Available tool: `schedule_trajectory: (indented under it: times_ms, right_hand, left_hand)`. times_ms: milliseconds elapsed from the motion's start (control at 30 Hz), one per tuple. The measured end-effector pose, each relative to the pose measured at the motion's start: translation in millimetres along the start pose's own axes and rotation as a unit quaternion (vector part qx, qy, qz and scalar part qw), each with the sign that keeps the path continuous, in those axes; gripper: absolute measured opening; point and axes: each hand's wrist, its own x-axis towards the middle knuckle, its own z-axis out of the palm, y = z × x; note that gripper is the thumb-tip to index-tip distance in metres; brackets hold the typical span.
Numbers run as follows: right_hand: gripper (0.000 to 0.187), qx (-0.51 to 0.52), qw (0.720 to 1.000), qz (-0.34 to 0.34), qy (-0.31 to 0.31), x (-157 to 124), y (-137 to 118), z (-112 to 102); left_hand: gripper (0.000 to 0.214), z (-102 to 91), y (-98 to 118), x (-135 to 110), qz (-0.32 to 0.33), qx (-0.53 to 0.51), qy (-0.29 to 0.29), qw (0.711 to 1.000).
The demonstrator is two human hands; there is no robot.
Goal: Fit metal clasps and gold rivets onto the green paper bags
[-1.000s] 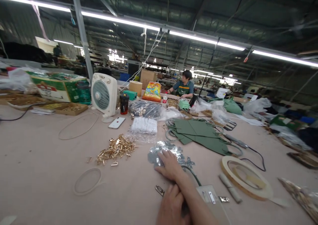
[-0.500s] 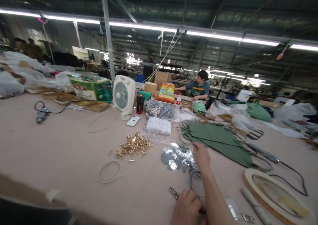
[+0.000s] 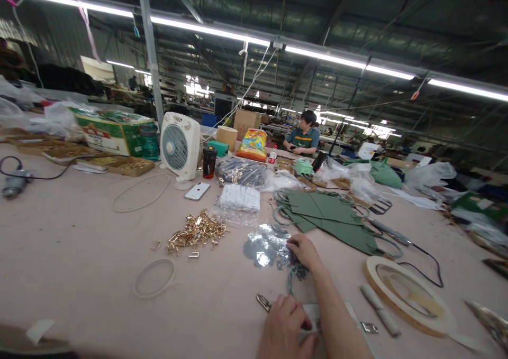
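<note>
My right hand [image 3: 304, 250] reaches forward across the table to a pile of small silver metal pieces [image 3: 264, 245]. Its fingertips are pinched together on pieces at the pile's right edge. My left hand [image 3: 283, 327] lies close to me at the bottom edge, fingers curled down over the end of a clear plastic piece [image 3: 313, 311]. A thin green strap loop [image 3: 291, 279] runs between the two hands. What the left fingers grip is hidden. A silver buckle [image 3: 263, 302] lies just left of that hand.
Gold metal fittings [image 3: 196, 232] are heaped to the left, with a white ring [image 3: 154, 277] nearer me. Green cut fabric [image 3: 329, 216], a big tape roll [image 3: 408, 295], a corded tool [image 3: 391, 232], a phone [image 3: 197, 191] and a fan [image 3: 179, 145] also sit on the table. Another person [image 3: 304, 137] works beyond.
My right hand drew back from the green fabric's edge onto the silver pile and closed its fingers there. The view swung slightly right; my left hand stayed put.
</note>
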Motion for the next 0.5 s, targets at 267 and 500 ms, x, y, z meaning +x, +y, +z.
schedule_trajectory:
  times_ms: [267, 500]
  right_hand:
    - [0.035, 0.099, 0.986, 0.044, 0.127, -8.2, -20.4, -22.4]
    - [0.051, 0.217, 0.96, 0.074, 0.161, -15.5, -33.7, -81.7]
  left_hand:
    - [0.03, -10.2, 14.5, -1.8, -0.006, -0.009, 0.018, 1.0]
    - [0.035, -16.6, 22.2, 4.0, 0.011, -0.038, 0.004, 0.999]
